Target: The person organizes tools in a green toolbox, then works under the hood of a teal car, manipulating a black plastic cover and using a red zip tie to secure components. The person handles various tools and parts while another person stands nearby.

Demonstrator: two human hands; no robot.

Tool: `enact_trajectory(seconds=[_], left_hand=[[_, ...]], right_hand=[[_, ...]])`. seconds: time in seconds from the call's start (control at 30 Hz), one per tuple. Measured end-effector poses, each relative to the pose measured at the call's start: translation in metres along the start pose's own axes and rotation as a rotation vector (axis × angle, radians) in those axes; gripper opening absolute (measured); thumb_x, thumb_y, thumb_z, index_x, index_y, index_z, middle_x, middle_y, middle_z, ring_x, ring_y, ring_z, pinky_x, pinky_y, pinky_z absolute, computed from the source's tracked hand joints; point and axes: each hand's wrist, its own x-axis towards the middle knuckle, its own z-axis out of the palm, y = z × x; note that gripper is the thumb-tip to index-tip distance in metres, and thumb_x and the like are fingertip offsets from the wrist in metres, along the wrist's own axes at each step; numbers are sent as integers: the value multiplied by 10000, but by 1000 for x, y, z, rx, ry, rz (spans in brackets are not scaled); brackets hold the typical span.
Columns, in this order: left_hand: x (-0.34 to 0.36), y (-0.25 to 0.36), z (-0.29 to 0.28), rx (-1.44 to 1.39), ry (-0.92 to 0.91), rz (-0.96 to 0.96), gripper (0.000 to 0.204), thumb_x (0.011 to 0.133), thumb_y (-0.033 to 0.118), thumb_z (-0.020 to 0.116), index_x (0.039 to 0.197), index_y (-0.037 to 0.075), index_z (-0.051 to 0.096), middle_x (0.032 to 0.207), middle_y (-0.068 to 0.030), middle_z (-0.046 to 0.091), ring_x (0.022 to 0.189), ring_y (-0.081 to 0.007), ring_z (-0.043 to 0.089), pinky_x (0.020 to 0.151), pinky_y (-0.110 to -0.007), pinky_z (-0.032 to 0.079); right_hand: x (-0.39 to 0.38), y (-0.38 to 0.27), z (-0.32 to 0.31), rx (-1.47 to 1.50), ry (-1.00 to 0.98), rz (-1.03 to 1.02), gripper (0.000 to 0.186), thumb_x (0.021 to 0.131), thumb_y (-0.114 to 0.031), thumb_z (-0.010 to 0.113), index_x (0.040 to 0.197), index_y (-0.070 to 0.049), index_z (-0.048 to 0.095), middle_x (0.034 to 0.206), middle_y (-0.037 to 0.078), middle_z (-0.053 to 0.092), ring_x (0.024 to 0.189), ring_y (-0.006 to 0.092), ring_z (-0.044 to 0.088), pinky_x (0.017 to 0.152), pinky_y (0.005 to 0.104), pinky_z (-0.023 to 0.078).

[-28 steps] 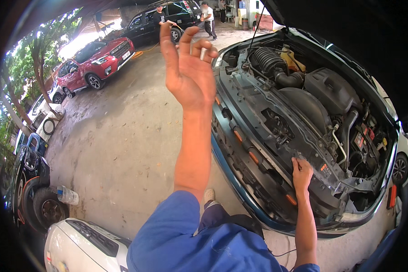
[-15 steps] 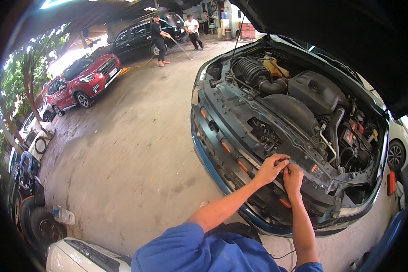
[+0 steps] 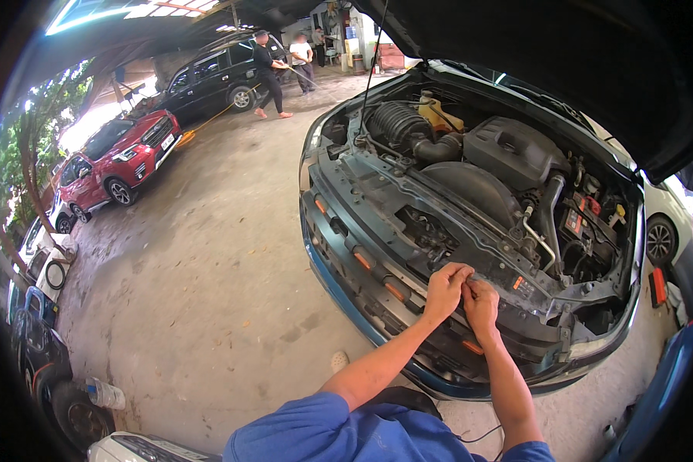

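In front of me stands a blue car with its hood raised over the engine bay [image 3: 470, 192]. My left hand [image 3: 445, 291] and my right hand [image 3: 480, 305] meet above the front panel [image 3: 408, 254], just behind the grille [image 3: 362, 258]. Fingers of both hands are pinched together, and whatever they hold is too small or hidden to make out. An orange label [image 3: 522, 285] shows on the panel to the right of my right hand. Farther in are the black engine cover [image 3: 512, 150], the ribbed air intake hose [image 3: 396, 123] and the battery [image 3: 574, 219].
A hood prop rod [image 3: 373, 69] rises at the bay's left. The raised hood [image 3: 577, 61] hangs overhead. Left stand a red car [image 3: 115, 162], a tire [image 3: 81, 408] and a plastic bucket [image 3: 105, 393]. Two people [image 3: 268, 73] are near a black vehicle [image 3: 204, 77] at the back.
My view has shifted, so the car sits a little farther left. Both hands stay pinched together over the front panel. In the back, the person in black has stepped toward the black vehicle.
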Motion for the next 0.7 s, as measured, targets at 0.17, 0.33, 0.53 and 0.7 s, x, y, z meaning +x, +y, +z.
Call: enact_trajectory(seconds=[0.17,0.33,0.53,0.7], left_hand=[[42,0,-17,-172,-496,-164,257,1088,155,562,919,7,687,858,9,651,777,-83,546,740,-257,449],[49,23,-19,68,-523,-191,331,1098,245,575,908,-1,689,832,-12,672,783,-90,595,723,-289,477],[36,53,-17,846,-430,341,138,877,138,682,921,21,741,931,-177,737,912,-408,701,800,-509,554],[68,55,-26,1034,-938,713,181,777,71,698,954,61,736,1015,-98,721,985,-346,699,825,-458,571]], right_hand=[[-2,1,0,-10,-21,2,104,929,-87,718,885,8,724,809,176,646,787,400,639,685,493,493],[-2,5,-2,-34,-50,-25,80,902,-66,725,894,14,719,804,182,636,772,404,630,681,492,494],[-2,3,-5,-76,-70,-29,99,877,-40,717,955,16,743,824,170,655,774,384,642,703,468,508],[-6,5,-7,23,-57,66,117,905,-66,727,999,-9,763,872,176,686,804,384,662,730,475,518]])
